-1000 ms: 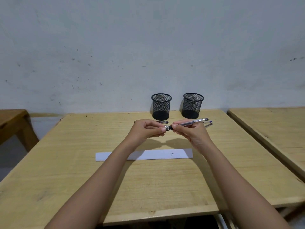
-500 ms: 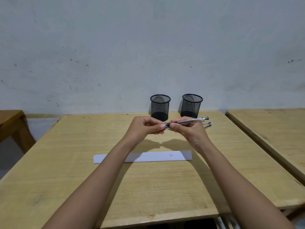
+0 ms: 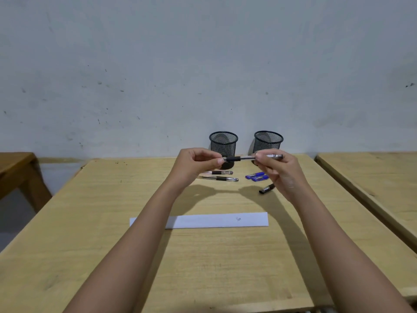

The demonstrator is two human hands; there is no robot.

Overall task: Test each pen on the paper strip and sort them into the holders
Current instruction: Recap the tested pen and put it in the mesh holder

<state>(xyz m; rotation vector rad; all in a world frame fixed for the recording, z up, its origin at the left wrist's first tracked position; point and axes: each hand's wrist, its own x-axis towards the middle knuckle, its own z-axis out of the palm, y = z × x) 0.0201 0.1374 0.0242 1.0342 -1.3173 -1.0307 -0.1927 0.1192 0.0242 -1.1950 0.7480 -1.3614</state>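
Both hands hold one clear pen with a black grip [image 3: 239,158] level above the table, in front of the holders. My left hand [image 3: 196,164] pinches its left end and my right hand [image 3: 278,170] grips its barrel near the right end. Two black mesh holders stand at the back by the wall, the left holder [image 3: 223,143] and the right holder [image 3: 268,141]. Two more pens [image 3: 220,176] lie below the left holder. Blue pens [image 3: 256,176] lie under my right hand, and a black pen [image 3: 266,189] lies beside them. The white paper strip [image 3: 216,220] carries a small scribble near its right end.
The wooden table [image 3: 90,233] ends at the wall behind the holders. A second table [image 3: 372,177] stands close on the right across a narrow gap. A darker wooden piece [image 3: 15,170] is at the far left.
Both hands have risen with the pen, which now lies level instead of slanting. The pens on the table behind the hands have come into view.
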